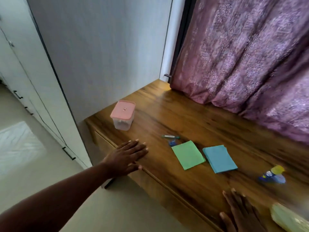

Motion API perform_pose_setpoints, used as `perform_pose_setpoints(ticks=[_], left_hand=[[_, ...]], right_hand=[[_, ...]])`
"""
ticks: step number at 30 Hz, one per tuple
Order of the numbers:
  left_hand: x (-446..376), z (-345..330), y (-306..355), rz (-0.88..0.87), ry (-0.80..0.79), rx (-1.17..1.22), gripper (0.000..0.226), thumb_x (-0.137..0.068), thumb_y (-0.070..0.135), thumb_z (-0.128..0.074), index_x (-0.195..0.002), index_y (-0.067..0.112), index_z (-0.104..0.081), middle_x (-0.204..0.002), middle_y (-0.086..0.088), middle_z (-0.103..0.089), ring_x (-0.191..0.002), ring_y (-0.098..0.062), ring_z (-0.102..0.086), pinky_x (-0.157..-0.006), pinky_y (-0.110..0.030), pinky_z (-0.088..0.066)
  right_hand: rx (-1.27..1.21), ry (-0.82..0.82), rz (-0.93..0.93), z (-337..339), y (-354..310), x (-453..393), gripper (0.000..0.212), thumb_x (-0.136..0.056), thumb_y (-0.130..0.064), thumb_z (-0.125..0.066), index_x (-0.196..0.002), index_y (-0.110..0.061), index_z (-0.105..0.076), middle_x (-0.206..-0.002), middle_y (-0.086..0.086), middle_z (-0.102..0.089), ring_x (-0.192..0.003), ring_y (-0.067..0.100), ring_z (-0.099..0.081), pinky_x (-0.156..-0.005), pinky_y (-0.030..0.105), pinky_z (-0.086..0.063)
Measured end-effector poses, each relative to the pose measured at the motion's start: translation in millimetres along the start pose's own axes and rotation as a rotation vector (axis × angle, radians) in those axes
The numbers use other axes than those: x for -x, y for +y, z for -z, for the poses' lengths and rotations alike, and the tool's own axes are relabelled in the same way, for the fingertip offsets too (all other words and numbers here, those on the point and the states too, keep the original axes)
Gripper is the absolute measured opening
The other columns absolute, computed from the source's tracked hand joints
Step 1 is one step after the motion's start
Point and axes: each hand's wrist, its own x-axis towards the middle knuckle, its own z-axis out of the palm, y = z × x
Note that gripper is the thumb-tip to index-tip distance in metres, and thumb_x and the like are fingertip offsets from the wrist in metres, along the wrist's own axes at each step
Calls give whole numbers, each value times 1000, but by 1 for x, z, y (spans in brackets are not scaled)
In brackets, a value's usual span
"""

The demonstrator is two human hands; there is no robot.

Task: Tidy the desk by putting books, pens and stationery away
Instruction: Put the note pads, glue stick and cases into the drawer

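My left hand lies flat and open on the front edge of the wooden desk, holding nothing. My right hand rests spread on the desk's near edge at the lower right, also without anything in it. Between them lie a green paper pad and a blue paper pad, side by side. A thin green-capped pen and a small blue item lie just beyond the green pad. A clear box with a pink lid stands closed at the desk's far left corner.
A blurred blue and yellow object sits right of the blue pad, and a pale green thing is at the lower right edge. A purple curtain hangs down onto the desk's back. White cupboards stand left, with open floor below.
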Motion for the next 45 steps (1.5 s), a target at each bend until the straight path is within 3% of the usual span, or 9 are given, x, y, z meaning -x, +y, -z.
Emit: perform_pose_setpoints(ticks=[3,9,15,20,24,28,32,36,45], left_hand=[[-1,-6,4,37,42,109,66,-92,65,-27,-141,24,-43,-147,0,-43,-137,-25,-37,-115,-30,-9],[-3,-11,5,-8,232,243,62,-88,61,-38,-131,20,-57,-138,-2,-53,-130,-24,-46,-106,-36,-30],[5,-7,0,-49,143,280,59,-86,56,-44,-131,20,-57,-137,-4,-56,-129,-26,-49,-104,-40,-32],[29,-15,-11,-131,138,286,61,-88,52,-43,-137,17,-49,-144,-5,-49,-134,-26,-43,-113,-40,-23],[29,-12,-13,-131,195,317,55,-93,53,-34,-131,19,-57,-136,-3,-57,-128,-24,-51,-109,-36,-27],[13,-8,-11,-123,245,292,41,-86,46,-48,-111,22,-71,-116,-1,-70,-106,-23,-66,-89,-32,-51],[-1,5,-11,-222,77,100,44,-87,34,-39,-107,11,-70,-111,-12,-71,-94,-33,-70,-70,-40,-60],[-7,28,-2,-178,-172,-9,48,-100,35,-29,-142,13,-37,-151,-9,-37,-135,-31,-41,-100,-44,-43],[-1,48,-1,-151,-113,17,49,-98,47,-28,-136,20,-45,-142,-2,-47,-127,-23,-48,-89,-37,-47]], right_hand=[[-63,-195,-66,51,-42,-6,61,-89,-65,-9,-142,-37,-24,-141,-1,-50,-127,21,-42,-92,39,-45],[-9,-72,-141,52,-61,8,86,-76,-74,16,-148,-35,-10,-156,-12,-4,-146,15,-7,-114,30,-9],[-30,-98,-582,46,-113,25,72,-91,-59,-12,-150,-18,-9,-159,4,-12,-146,24,-9,-118,39,-9],[-68,97,-516,29,-168,66,82,-87,-65,-23,-145,-8,-30,-152,16,-30,-140,38,-27,-110,46,-27],[-430,254,-718,6,-213,73,79,-77,-15,-69,-145,-12,-30,-154,15,-24,-134,34,-36,-93,44,-45],[-1134,283,-1186,-33,-242,43,42,-81,-11,-62,-121,-4,-53,-116,20,-57,-103,33,-56,-82,34,-43],[-1878,66,-1463,-61,-266,9,15,-90,4,-43,-78,-3,-50,-77,12,-45,-66,25,-47,-60,33,-40],[-2153,84,-1432,-72,-267,-21,25,-91,9,-32,-77,-3,-50,-79,13,-49,-72,23,-49,-75,35,-43],[-2164,-49,-1315,-81,-276,14,22,-76,13,-45,-87,-3,-54,-67,11,-71,-64,22,-72,-54,29,-58]])
